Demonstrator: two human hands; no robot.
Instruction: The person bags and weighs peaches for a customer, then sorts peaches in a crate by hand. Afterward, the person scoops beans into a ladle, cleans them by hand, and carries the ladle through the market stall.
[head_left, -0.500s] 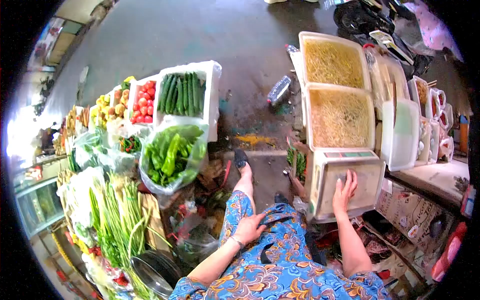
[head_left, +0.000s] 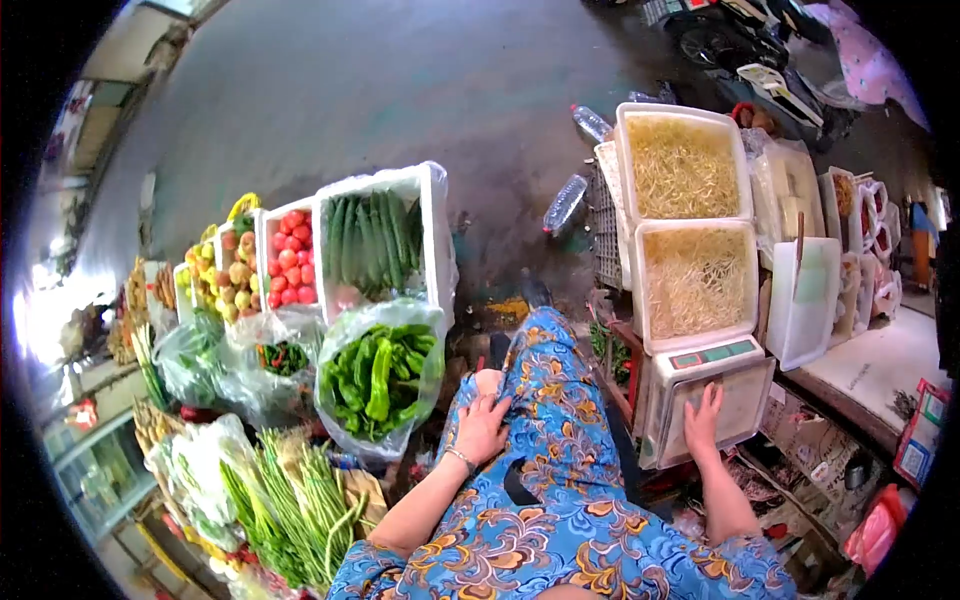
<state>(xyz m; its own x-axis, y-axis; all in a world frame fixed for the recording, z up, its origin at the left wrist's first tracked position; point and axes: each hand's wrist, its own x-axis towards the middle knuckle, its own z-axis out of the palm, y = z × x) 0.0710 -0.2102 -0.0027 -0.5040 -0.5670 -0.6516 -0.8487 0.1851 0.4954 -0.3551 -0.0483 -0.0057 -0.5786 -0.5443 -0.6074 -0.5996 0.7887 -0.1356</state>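
Observation:
My left hand [head_left: 483, 428] lies flat with fingers spread near the knee of my blue patterned garment [head_left: 570, 440]. It holds nothing. My right hand [head_left: 704, 418] rests with fingers apart on the pan of a weighing scale [head_left: 735, 425], which carries a green display strip along its far edge. Beyond the scale stand two white tubs, the near one filled with bean sprouts [head_left: 698, 280] and the far one with yellower sprouts [head_left: 685, 165]. To the left of my left hand is a clear bag of green peppers [head_left: 380, 380].
Left of me are a foam box of cucumbers [head_left: 372, 240], tomatoes [head_left: 291, 258], fruit [head_left: 240, 270] and bundled green stalks [head_left: 300, 500]. Plastic bottles [head_left: 566, 205] lie on the floor ahead. A white lidded tub [head_left: 805, 300] stands at the right; a motorbike [head_left: 710, 40] is behind.
My left hand has shifted up toward the knee, and the leg beneath it is drawn in. My right hand stays on the scale. The whole view has tilted somewhat.

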